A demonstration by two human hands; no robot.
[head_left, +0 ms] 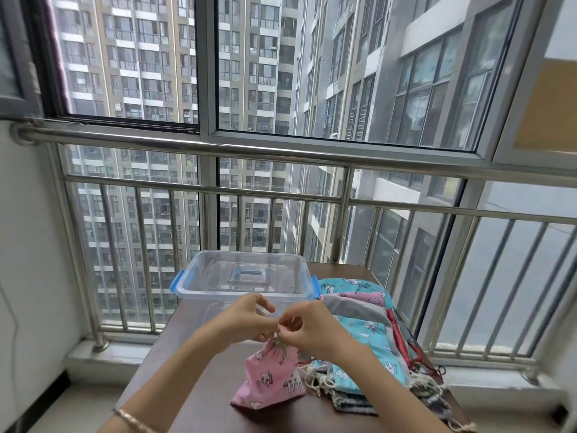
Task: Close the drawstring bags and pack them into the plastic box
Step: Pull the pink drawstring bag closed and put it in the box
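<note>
By the balcony window, your brown table [199, 364] carries the box [243, 284]; your left hand [246, 318] and right hand [307, 328] pinch the pink bag's [270, 379] drawstring.

Brown table [199, 385] beside steel railing [281, 151]

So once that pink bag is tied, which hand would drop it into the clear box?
Probably the left hand. It sits directly in front of the plastic box, while the right hand is nearer the pile of bags. Both hands are pinching the cord at the neck of the pink bag, so either could.
</note>
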